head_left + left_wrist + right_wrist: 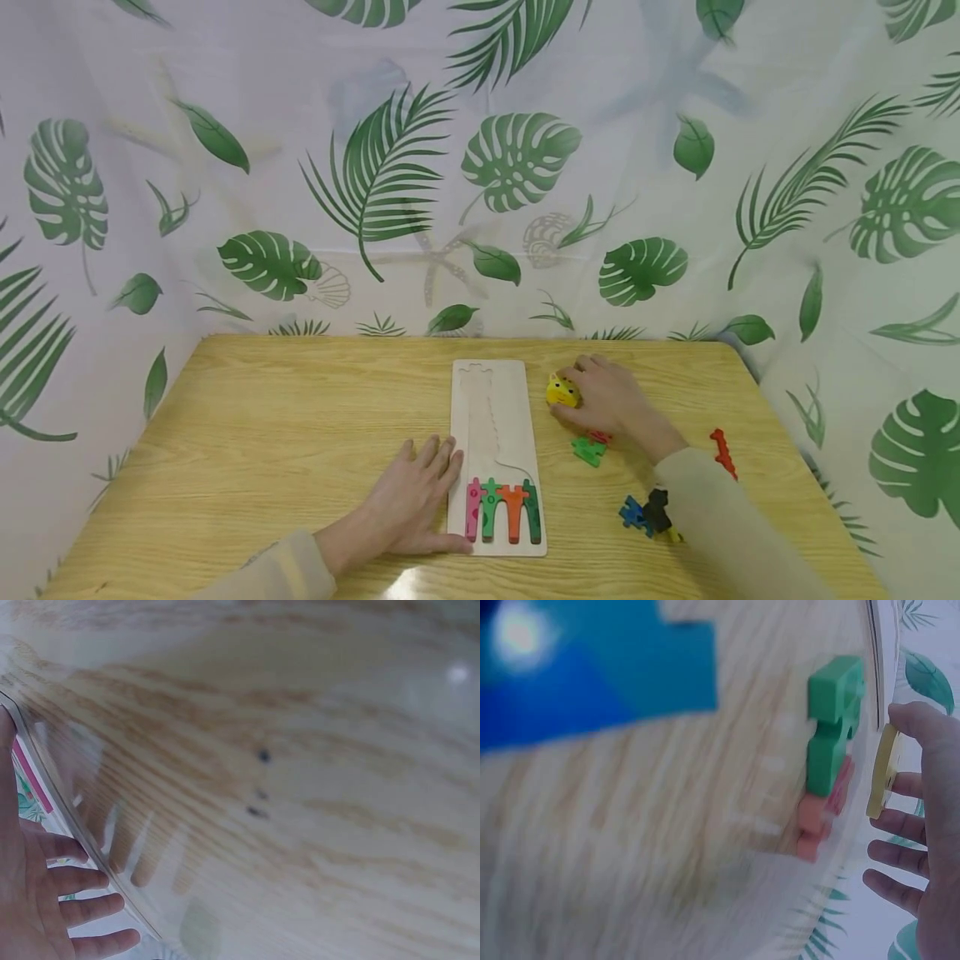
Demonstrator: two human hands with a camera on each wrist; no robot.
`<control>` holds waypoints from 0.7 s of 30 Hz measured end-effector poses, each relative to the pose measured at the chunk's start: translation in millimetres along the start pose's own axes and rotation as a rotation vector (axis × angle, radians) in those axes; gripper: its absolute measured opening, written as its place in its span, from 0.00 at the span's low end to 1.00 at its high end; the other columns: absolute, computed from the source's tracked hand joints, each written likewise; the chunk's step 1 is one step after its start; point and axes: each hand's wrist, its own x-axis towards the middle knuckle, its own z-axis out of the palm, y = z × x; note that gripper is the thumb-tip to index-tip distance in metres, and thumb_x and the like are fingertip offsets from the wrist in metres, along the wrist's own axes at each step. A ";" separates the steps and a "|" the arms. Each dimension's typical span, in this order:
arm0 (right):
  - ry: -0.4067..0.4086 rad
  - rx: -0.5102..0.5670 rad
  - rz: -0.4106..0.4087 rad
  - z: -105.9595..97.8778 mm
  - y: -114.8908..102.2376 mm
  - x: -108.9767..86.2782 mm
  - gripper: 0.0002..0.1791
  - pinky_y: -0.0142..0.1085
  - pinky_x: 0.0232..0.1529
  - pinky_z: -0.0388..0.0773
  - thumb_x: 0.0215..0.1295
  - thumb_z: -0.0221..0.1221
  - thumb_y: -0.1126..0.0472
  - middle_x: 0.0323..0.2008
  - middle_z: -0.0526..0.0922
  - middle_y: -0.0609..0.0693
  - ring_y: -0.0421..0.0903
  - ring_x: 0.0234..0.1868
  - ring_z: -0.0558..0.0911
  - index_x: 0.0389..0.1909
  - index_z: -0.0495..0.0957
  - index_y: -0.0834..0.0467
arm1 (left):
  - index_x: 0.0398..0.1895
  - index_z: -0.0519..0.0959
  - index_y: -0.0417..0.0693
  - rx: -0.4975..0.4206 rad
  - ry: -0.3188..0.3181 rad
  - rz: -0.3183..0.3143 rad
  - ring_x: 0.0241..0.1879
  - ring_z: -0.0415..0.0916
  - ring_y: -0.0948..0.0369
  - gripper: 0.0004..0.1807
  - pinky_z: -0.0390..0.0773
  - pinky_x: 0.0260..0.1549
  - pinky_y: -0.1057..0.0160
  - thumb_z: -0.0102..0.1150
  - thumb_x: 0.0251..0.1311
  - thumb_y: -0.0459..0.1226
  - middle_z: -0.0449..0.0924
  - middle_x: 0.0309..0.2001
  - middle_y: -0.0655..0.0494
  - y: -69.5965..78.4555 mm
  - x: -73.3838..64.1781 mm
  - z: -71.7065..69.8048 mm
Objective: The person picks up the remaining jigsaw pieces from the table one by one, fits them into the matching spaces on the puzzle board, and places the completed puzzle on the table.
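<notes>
Between its thumb and fingers my right hand [611,400] pinches a yellow puzzle piece [562,392] with an animal face, just right of the board's upper part. The right wrist view shows that yellow piece [883,771] edge-on, the thumb at its upper end. My left hand [408,500] lies with fingers spread along the left edge of a pale wooden puzzle board [517,417], its thumb at the lower left corner. Pink [472,508], green [489,510], orange [513,512] and dark green [532,512] leg pieces sit in the board's lower end; the recess above shows bare wood.
Right of the board lie a green piece [588,451] and a red one [600,436], close together. Nearer me are blue [634,515] and black [657,510] pieces, with a yellow one partly behind my right sleeve. A long red piece [722,452] lies farther right.
</notes>
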 end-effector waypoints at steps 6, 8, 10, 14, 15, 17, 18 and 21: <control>0.011 0.015 -0.021 0.1 -12.7 6.7 0.38 0.54 0.57 0.82 0.66 0.59 0.29 0.55 0.83 0.55 0.55 0.56 0.81 0.67 0.80 0.51 | 0.82 0.62 0.49 0.011 0.009 -0.001 0.78 0.68 0.49 0.69 0.75 0.71 0.44 0.26 0.52 0.88 0.64 0.81 0.45 0.4 0.1 0.8; 0.019 0.026 -0.032 -1.3 -17.0 8.5 0.38 0.54 0.56 0.82 0.67 0.60 0.30 0.55 0.83 0.55 0.55 0.55 0.81 0.66 0.80 0.51 | 0.82 0.63 0.49 0.013 0.010 -0.002 0.78 0.68 0.49 0.69 0.75 0.71 0.44 0.25 0.52 0.89 0.65 0.81 0.46 0.6 0.2 1.4; 0.024 0.032 -0.039 -2.9 -21.3 10.0 0.37 0.53 0.55 0.82 0.67 0.60 0.30 0.55 0.83 0.55 0.54 0.54 0.81 0.66 0.81 0.51 | 0.82 0.63 0.49 0.013 0.012 -0.003 0.78 0.68 0.49 0.69 0.75 0.71 0.44 0.25 0.52 0.89 0.65 0.81 0.46 0.7 0.4 1.9; 0.015 0.039 -0.045 -4.8 -28.7 13.3 0.37 0.51 0.54 0.82 0.67 0.60 0.30 0.55 0.83 0.54 0.53 0.53 0.80 0.67 0.80 0.51 | 0.82 0.63 0.49 0.016 0.013 -0.001 0.77 0.68 0.49 0.69 0.75 0.71 0.44 0.25 0.52 0.88 0.65 0.81 0.46 1.0 0.6 1.7; 0.007 0.036 -0.044 -4.7 -29.9 14.3 0.37 0.50 0.53 0.82 0.67 0.60 0.30 0.54 0.82 0.54 0.52 0.52 0.79 0.67 0.80 0.50 | 0.82 0.63 0.49 0.016 0.013 0.000 0.77 0.68 0.49 0.69 0.75 0.70 0.44 0.24 0.52 0.88 0.65 0.81 0.45 1.0 0.5 1.6; 0.001 0.033 -0.046 -5.0 -32.6 16.0 0.37 0.49 0.53 0.82 0.67 0.60 0.29 0.54 0.82 0.53 0.51 0.52 0.79 0.68 0.80 0.50 | 0.82 0.63 0.49 0.019 0.015 0.004 0.77 0.69 0.49 0.69 0.76 0.70 0.44 0.24 0.53 0.88 0.65 0.81 0.45 1.1 0.4 1.0; -0.002 0.031 -0.049 -5.1 -33.8 17.1 0.38 0.49 0.53 0.82 0.68 0.59 0.29 0.54 0.82 0.53 0.50 0.51 0.79 0.68 0.80 0.50 | 0.82 0.63 0.49 0.021 0.015 0.005 0.77 0.69 0.49 0.69 0.76 0.70 0.44 0.23 0.53 0.88 0.65 0.81 0.45 1.1 0.5 1.1; 0.002 0.024 -0.068 -5.9 -37.3 19.9 0.37 0.48 0.52 0.82 0.68 0.59 0.29 0.53 0.82 0.52 0.50 0.50 0.78 0.68 0.79 0.50 | 0.82 0.63 0.48 0.023 0.022 0.009 0.77 0.69 0.48 0.69 0.76 0.70 0.44 0.23 0.53 0.88 0.65 0.80 0.44 0.9 0.0 0.7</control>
